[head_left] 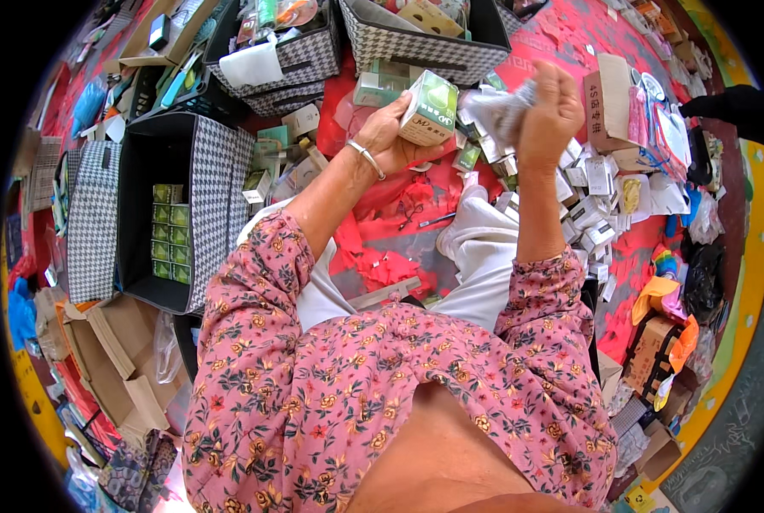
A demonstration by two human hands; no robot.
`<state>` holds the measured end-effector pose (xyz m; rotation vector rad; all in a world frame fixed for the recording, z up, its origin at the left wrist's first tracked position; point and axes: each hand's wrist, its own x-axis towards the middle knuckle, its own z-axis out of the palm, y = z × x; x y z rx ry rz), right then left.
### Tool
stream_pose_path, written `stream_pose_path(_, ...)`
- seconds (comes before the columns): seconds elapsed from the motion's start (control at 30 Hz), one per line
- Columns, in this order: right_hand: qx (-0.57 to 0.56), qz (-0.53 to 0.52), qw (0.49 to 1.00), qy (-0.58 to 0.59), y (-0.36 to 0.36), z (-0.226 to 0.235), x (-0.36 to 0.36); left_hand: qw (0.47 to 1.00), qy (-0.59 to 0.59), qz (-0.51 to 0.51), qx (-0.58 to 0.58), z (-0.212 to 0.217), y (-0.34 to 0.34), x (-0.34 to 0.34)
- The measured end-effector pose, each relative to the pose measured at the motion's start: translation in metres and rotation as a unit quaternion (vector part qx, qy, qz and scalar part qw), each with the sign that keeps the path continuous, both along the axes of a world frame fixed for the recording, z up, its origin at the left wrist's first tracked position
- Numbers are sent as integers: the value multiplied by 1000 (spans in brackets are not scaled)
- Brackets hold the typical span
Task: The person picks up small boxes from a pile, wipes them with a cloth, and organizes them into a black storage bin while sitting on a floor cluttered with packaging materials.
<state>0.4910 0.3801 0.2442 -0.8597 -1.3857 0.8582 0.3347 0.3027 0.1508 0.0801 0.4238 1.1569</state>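
My left hand (386,144), with a silver bangle at its wrist, is closed round a small green and cream carton (431,107), held tilted in front of me. To its right my right hand (553,111) is raised and closed on a crumpled greyish-white cloth or wrapper (497,114); motion blurs it, so its kind is unclear. The cloth hangs close beside the carton; whether they touch I cannot tell. Beneath my right hand spreads a heap of small white boxes (591,192). At left, a houndstooth storage bin (220,184) holds several green cartons (170,235) in stacked rows.
Two more houndstooth bins, one at far left (284,64) and one at far centre (425,51), are filled with mixed goods. An upright cardboard box (608,103) stands at right. Flattened cardboard (126,350) lies at lower left. Red torn sheeting (390,201) covers the floor between my legs.
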Motion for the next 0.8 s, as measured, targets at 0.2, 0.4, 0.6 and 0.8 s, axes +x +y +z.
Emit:
stream_pose_path(0.2, 210, 156, 919, -296, -19, -24, -29, 996, 37, -42, 77, -10, 2, 12)
stream_pose_path(0.4, 23, -14, 961, -274, 29, -38, 11, 988, 66, -110, 82, 1, -3, 21)
stream_pose_path(0.6, -238, 20, 969, -57, 43, -39, 35, 995, 91, 7, 29, 0, 4, 9)
stream_pose_path(0.8, -198, 192, 921, -276, -1, -45, -5, 931, 344, 119, 39, -1, 15, 14)
